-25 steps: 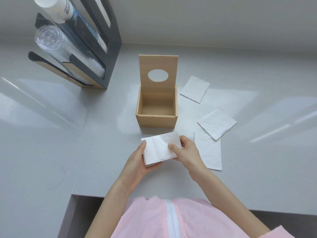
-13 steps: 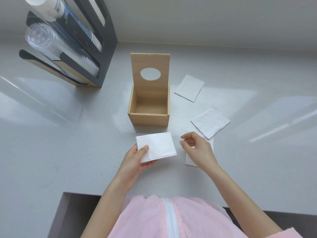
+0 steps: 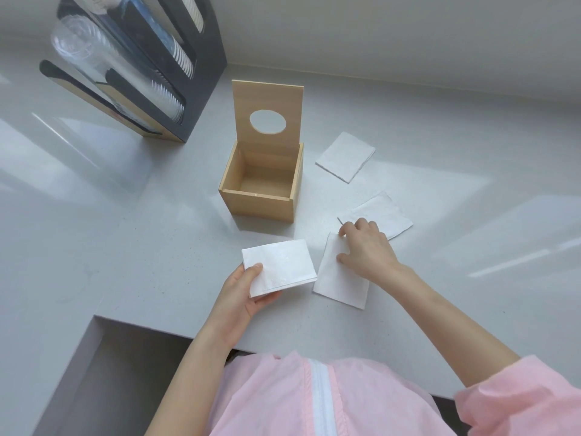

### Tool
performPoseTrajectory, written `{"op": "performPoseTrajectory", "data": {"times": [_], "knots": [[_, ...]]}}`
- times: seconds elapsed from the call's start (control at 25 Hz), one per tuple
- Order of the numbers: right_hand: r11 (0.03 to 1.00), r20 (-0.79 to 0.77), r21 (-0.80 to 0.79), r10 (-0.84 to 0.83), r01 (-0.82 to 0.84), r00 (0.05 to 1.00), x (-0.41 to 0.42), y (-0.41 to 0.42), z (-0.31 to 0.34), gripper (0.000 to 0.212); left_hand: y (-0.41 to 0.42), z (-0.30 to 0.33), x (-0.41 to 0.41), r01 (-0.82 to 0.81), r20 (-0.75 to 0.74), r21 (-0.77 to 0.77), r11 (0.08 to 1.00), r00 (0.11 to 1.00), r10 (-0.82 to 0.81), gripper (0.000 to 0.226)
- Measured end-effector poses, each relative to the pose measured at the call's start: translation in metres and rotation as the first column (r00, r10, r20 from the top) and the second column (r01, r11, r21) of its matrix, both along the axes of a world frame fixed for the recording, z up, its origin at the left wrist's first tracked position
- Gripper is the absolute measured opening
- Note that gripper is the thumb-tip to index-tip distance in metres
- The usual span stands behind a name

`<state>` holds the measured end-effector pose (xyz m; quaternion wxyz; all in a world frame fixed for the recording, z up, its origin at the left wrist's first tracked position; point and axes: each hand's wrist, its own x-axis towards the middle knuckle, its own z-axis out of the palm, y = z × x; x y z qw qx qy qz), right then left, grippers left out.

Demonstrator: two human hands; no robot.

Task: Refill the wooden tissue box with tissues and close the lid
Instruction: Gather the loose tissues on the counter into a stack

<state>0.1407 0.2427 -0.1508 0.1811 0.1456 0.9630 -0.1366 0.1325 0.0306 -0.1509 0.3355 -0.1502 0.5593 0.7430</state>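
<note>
The wooden tissue box (image 3: 258, 205) stands on the counter, empty inside, with its lid (image 3: 268, 99) upright and an oval hole in it. My left hand (image 3: 242, 294) holds a stack of folded white tissues (image 3: 279, 266) just in front of the box. My right hand (image 3: 366, 248) rests palm down on a flat tissue (image 3: 338, 283) to the right of the stack, thumb and fingertips pressing its upper edge. Two more tissues lie further right, one near my fingers (image 3: 386, 215) and one beside the box (image 3: 345, 156).
A dark cup dispenser (image 3: 176, 73) with clear and paper cups stands at the back left. The grey counter (image 3: 125, 247) has a cut-out edge at the lower left, close to my pink sleeve and jacket.
My right hand has let go of the stack and moved right onto the nearest flat tissue. The left hand alone keeps the stack, held a little lower.
</note>
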Motion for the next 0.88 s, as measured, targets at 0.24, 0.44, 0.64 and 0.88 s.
{"op": "performPoseTrajectory", "data": {"times": [0.24,0.44,0.64,0.88], "knots": [[0.997,-0.033,0.007,0.077,-0.077,0.996,0.000,0.003,0.000,0.022,0.009,-0.001,0.012,-0.101,0.016,0.020,0.995,0.995,0.101,0.024],[0.956,-0.111,-0.280,0.058,-0.087,0.992,0.012,0.013,0.017,0.020,0.011,-0.001,0.014,-0.118,0.006,-0.023,0.993,0.993,0.118,0.023],[0.944,-0.159,-0.276,0.140,-0.180,0.977,0.018,0.025,0.020,0.026,0.017,-0.002,0.015,-0.129,-0.001,-0.024,0.991,0.992,0.129,0.024],[0.908,-0.209,-0.320,0.211,-0.270,0.955,0.028,0.032,0.015,0.011,0.019,0.001,0.015,-0.125,-0.016,-0.040,0.991,0.992,0.124,0.025]]}}
